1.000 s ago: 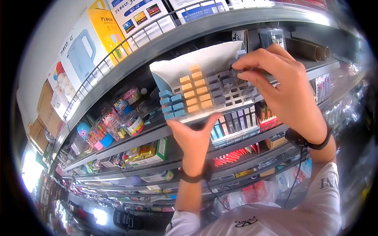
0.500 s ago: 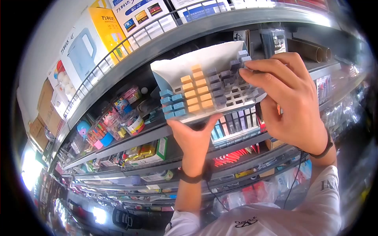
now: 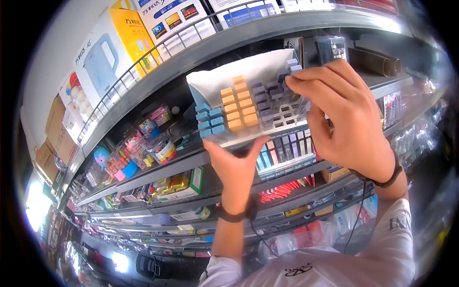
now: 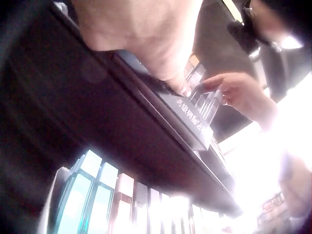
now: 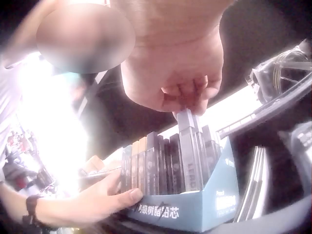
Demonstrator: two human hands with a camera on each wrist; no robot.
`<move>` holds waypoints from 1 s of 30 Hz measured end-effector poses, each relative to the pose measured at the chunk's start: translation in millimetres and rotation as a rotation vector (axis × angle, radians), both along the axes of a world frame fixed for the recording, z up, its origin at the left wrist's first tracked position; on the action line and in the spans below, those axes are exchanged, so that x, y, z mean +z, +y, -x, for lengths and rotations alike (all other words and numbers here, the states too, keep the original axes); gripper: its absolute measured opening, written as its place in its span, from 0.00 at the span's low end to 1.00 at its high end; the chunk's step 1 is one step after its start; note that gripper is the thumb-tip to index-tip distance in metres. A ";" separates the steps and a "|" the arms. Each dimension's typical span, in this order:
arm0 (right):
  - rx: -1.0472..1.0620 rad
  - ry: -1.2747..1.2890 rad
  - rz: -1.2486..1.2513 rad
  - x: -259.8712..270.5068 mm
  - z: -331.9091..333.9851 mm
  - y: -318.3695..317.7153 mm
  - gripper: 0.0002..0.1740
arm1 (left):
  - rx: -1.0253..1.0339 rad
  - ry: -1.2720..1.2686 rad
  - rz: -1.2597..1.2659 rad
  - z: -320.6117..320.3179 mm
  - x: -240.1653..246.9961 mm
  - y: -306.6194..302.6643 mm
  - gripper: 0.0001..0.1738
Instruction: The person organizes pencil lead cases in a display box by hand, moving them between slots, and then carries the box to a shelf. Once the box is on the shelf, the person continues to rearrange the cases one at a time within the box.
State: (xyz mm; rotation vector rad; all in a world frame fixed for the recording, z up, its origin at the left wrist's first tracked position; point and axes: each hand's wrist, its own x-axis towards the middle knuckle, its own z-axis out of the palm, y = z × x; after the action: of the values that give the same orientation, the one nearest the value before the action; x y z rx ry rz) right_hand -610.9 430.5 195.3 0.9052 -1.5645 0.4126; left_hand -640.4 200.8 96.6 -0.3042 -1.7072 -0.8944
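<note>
A display box [image 3: 248,66] with a raised white back flap stands on the shelf, filled with slim pencil lead cases in rows. Blue cases [image 3: 210,122] are at the left, yellow-orange cases [image 3: 244,103] in the middle and dark grey cases [image 3: 262,103] to the right. Bare slots show at the front right. My left hand [image 3: 233,174] grips the box at its front left, thumb against the front panel. With the fingertips of my right hand [image 3: 349,119], I pinch the top of a grey pencil lead case [image 5: 186,141], which stands higher than its neighbours.
Below, another box of pencil lead cases [image 3: 286,149] sits on the lower shelf. Clear jars [image 3: 160,146] of small goods stand to the left, and cardboard tubes [image 3: 370,60] lie at the right. A wire rail [image 3: 165,47] edges the upper shelf.
My right hand has turned, with its back now more toward the head camera; its fingertips moved right, then slightly left again. The box has shifted very slightly; the left hand keeps its grip.
</note>
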 end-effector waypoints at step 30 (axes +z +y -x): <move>0.016 -0.108 0.047 14.3 11.1 -8.2 0.06 | -0.034 -0.011 -0.032 -2.5 0.2 3.1 0.65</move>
State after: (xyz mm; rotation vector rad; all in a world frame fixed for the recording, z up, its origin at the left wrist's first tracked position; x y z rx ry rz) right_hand -622.1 422.3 209.5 0.8726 -1.6400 0.5149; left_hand -638.0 203.9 96.8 -0.3081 -1.7006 -0.9488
